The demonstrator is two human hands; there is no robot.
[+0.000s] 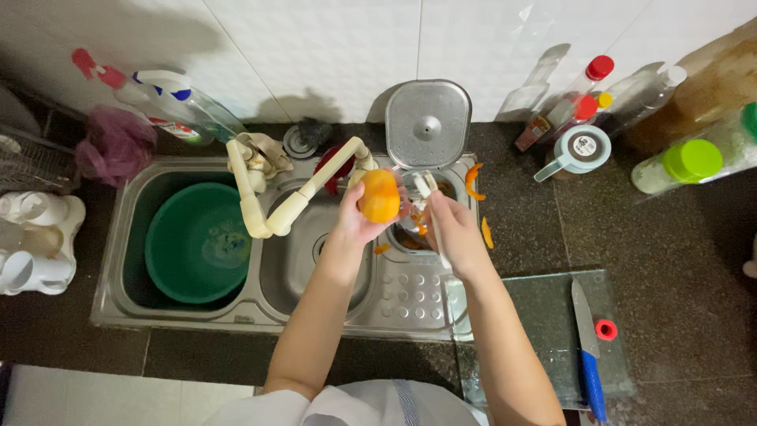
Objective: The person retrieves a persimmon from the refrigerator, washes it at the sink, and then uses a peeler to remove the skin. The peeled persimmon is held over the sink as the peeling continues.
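Over the steel sink [394,312], at the small waste hole on its right side: left hand [356,225] clasped around one orange fruit [379,196], fingers wrapped beneath it, the fruit lifted above the drain area; right hand [453,233] clenched on one pale peeler [426,187], its head just beside the fruit. Three orange peel strips [474,181] in plain sight: two on the dark worktop [678,260] right of the sink rim, one on the steel by the left wrist; more scraps inside the hole, number hard to tell. One cream swivel tap [272,209] angled across the two basins. One green plastic bowl [197,243] in the left basin. One square metal lid [427,125] propped against the white tiled wall. One spray bottle [169,102] at back left, clear body, blue-and-white head, red-and-white label. One crumpled pink bag [117,146] next to it. At back right, two slim shaker bottles with red caps [579,99], one with a small yellow cap beside them, one clear jar with a lime-green lid [682,166], one grey-lidded jug [579,151] with a round white label on top. One glass cutting board [552,331] at front right, bearing one knife [587,355] with a blue handle and one small red cap [605,330].
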